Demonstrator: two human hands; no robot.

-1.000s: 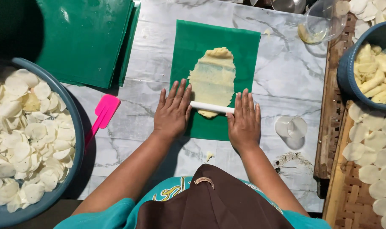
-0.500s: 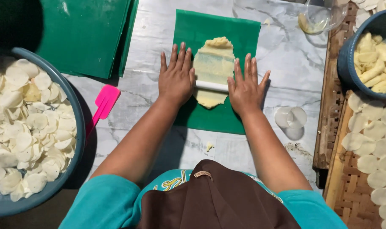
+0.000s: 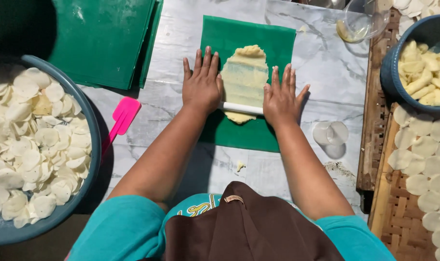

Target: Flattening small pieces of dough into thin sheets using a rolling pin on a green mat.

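A flattened strip of pale yellow dough [image 3: 245, 77] lies on a green plastic sheet [image 3: 273, 43] on the marble-patterned tabletop. A thin white rolling pin [image 3: 241, 108] lies across the dough's near end. My left hand [image 3: 202, 83] rests flat on the pin's left end, fingers spread. On the pin's right end presses my right hand [image 3: 279, 96], palm down, fingers apart. Most of the pin is hidden under both palms.
A big blue basin [image 3: 92, 145] of thin white dough discs sits at the left, with a pink spatula [image 3: 122, 116] beside it. Folded green sheets [image 3: 99, 38] lie at the back left. A clear round cutter [image 3: 331, 134], a blue bowl [image 3: 391, 72] of dough pieces and a woven tray [image 3: 398, 212] of discs stand right.
Both hands pushed the rolling pin away over the dough, then drew it back toward the dough's near end. The dough looks longer and flatter.
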